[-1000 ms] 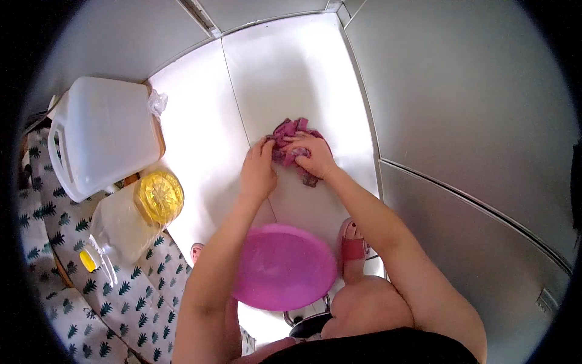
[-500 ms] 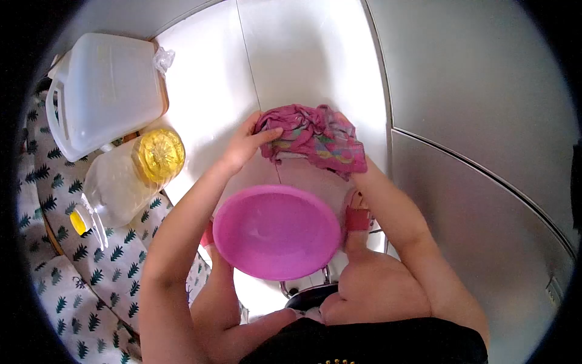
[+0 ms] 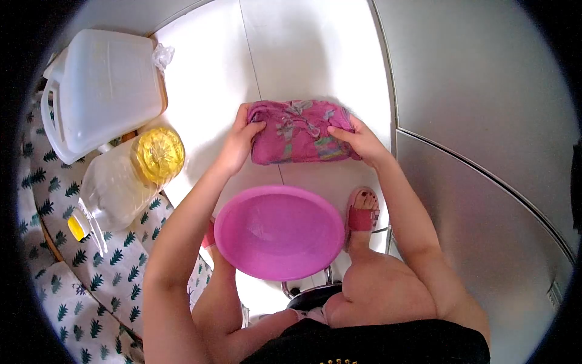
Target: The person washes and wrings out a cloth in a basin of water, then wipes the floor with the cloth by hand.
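A pink patterned cloth (image 3: pixel 300 138) with grey-green marks is stretched between my two hands, above the floor and beyond the basin. My left hand (image 3: pixel 238 141) grips its left end, thumb on top. Closed on the right end is my right hand (image 3: pixel 362 142), the thumb pressing the front face and the other fingers mostly hidden behind. Nearer me, between my feet, sits a round pink basin (image 3: pixel 279 233); no objects show inside it.
A white plastic jug (image 3: pixel 115 91) and a clear bottle (image 3: pixel 115 188) with yellow oil at its base lie at left on a leaf-print cloth (image 3: pixel 121 273). Grey metal panels (image 3: pixel 473 121) rise at right. White tiles (image 3: pixel 285 48) cover the floor. A stool (image 3: pixel 312 297) shows under me.
The bunched cloth is now spread wider and flatter. My right hand has come round from behind it into plain view, gripping the right end.
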Action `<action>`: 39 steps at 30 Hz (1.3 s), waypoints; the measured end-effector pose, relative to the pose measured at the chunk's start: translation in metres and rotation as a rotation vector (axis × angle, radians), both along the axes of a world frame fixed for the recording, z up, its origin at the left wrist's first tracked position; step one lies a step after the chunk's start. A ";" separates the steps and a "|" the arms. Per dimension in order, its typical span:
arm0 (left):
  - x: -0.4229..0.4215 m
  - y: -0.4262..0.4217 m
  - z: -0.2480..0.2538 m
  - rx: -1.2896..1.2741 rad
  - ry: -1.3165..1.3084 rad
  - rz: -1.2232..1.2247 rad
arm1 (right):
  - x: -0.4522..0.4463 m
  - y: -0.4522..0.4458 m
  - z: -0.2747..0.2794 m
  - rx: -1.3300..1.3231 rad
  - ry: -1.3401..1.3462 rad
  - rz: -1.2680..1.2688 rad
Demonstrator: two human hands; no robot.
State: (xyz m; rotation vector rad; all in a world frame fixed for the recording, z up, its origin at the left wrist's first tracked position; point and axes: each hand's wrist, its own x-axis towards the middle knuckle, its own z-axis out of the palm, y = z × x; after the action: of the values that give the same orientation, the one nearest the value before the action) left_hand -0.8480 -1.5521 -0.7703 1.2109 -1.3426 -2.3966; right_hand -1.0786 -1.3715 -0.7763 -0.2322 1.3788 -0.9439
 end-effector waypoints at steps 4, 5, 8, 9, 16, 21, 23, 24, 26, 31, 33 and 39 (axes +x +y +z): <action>0.007 0.005 0.021 0.045 -0.039 -0.004 | -0.001 0.009 0.012 -0.102 0.089 -0.042; 0.007 0.005 0.026 0.061 -0.061 0.012 | -0.003 0.011 0.013 -0.122 0.103 -0.046; 0.019 0.002 -0.015 -0.253 -0.052 -0.073 | -0.008 0.010 0.010 0.019 0.278 0.023; 0.017 0.004 -0.012 -0.528 -0.228 -0.124 | -0.009 0.009 0.007 0.098 0.358 0.060; -0.010 0.036 -0.026 -1.427 -0.327 -0.577 | 0.048 -0.021 -0.012 -0.367 1.458 0.382; -0.016 0.046 -0.056 -1.488 -0.419 -0.710 | 0.071 -0.029 -0.056 -0.297 1.534 0.538; -0.015 0.043 -0.064 -1.511 -0.433 -0.734 | 0.071 -0.030 -0.064 -0.254 1.538 0.560; -0.015 0.040 -0.067 -1.527 -0.427 -0.741 | 0.070 -0.031 -0.064 -0.251 1.538 0.560; -0.015 0.034 -0.072 -1.549 -0.417 -0.740 | 0.068 -0.035 -0.068 -0.261 1.542 0.551; -0.019 0.022 -0.066 -1.517 -0.376 -0.768 | 0.068 -0.039 -0.070 -0.232 1.547 0.548; -0.022 0.011 -0.063 -1.511 -0.330 -0.769 | 0.068 -0.044 -0.069 -0.212 1.565 0.533; -0.051 -0.042 -0.076 -1.627 -0.242 -0.839 | 0.064 -0.077 -0.074 -0.155 1.624 0.386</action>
State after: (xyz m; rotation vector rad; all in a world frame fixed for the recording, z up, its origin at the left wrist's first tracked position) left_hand -0.8994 -1.5938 -0.8467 0.3648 -3.1050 -0.4751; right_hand -1.0148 -1.4485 -0.8507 -1.5653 2.5307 -0.4020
